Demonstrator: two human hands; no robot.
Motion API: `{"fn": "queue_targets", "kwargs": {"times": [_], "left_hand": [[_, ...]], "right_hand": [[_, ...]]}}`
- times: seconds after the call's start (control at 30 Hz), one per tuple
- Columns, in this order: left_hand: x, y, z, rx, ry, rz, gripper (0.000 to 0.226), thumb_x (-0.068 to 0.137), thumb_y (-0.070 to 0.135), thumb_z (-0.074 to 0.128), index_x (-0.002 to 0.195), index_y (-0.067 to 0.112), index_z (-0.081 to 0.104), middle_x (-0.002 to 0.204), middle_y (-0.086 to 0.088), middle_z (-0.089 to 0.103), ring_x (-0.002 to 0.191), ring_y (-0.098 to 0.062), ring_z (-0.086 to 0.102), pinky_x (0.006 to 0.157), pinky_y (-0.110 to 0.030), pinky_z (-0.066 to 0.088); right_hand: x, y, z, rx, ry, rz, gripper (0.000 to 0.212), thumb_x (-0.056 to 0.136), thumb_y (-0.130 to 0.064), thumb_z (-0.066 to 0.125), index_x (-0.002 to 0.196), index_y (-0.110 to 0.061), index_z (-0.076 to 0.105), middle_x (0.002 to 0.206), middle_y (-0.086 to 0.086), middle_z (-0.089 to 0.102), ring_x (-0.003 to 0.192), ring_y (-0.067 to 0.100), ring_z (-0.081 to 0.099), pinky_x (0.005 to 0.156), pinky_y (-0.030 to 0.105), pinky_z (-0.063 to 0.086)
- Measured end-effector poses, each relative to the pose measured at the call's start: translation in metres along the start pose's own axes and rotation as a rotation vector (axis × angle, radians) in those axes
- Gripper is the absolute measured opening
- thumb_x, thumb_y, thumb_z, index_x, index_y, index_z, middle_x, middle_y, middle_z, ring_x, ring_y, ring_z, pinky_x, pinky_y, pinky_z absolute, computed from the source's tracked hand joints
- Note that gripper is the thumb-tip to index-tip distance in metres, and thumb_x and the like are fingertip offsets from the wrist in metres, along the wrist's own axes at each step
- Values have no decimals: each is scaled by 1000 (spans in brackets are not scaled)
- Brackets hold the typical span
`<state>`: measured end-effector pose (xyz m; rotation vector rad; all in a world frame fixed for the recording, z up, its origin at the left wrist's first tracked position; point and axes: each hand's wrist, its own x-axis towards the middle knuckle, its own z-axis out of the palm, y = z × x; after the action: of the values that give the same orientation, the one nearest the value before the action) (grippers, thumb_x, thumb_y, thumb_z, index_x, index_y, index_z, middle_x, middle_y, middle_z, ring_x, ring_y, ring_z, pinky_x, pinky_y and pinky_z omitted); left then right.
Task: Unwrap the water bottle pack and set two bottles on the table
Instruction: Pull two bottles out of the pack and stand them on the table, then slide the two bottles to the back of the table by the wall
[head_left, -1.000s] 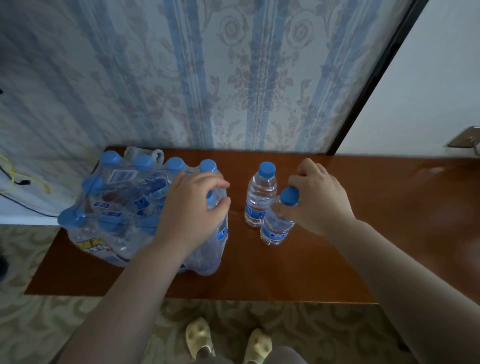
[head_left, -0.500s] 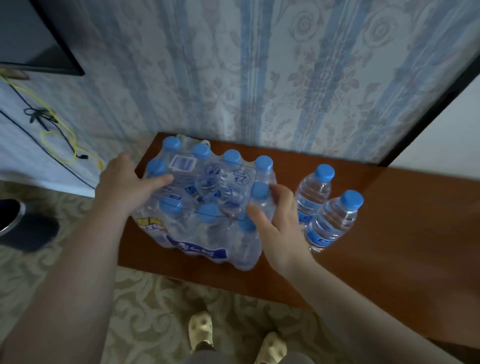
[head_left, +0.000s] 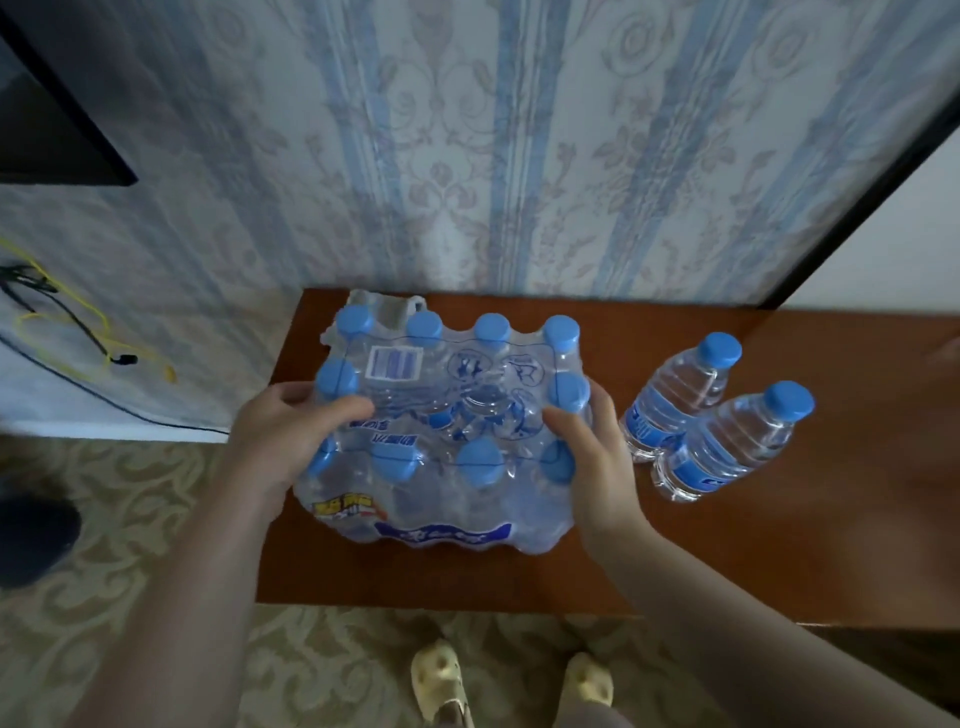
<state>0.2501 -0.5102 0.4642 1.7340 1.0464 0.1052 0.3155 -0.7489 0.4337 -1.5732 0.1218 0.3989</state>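
Both hands clasp the water bottle pack (head_left: 447, 431) on the tabletop (head_left: 831, 545): the left grip (head_left: 280, 441) grasps its left side, the right grip (head_left: 592, 462) its right side. Two bottles (head_left: 675, 400) (head_left: 732, 447) stand just right of the right grip.

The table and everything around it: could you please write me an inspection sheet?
Surface: brown wooden table, against the wall.
Job's things: shrink-wrapped bottle pack on the table's left end; two loose bottles, far and near, upright to its right.
Clutter: nothing seen.
Hands: left hand grips the pack's left side, right hand its right side.
Cables: yellow cable and black cable on the left wall.
Surroundings: striped wallpaper, patterned carpet, pale slippers.
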Motion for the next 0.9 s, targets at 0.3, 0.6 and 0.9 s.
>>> {"fn": "queue_targets", "kwargs": {"times": [0.3,0.6,0.9], "left_hand": [[28,16,-45,106,58,-21,44,51,49,69,84,19,67,88,-6,66,80,-27,62,65,-43,47],[14,37,-18,627,192,350,64,77,47,58,134,22,43,136,-16,48,122,-40,46,95,-57,41],[-22,35,38,745,108,601,60,93,52,29,146,26,30,160,-2,21,148,-23,12,116,-58,10]], "right_hand": [[8,-19,75,-145,-35,-37,80,66,-62,51,140,-41,30,142,-6,45,126,19,45,102,50,40],[9,-21,82,-166,-52,-22,85,70,-60,52,146,-38,22,152,-8,27,135,17,32,105,46,34],[4,-21,73,-292,-68,-81,70,85,-59,46,147,-39,20,157,-9,22,143,12,20,113,49,27]]}}
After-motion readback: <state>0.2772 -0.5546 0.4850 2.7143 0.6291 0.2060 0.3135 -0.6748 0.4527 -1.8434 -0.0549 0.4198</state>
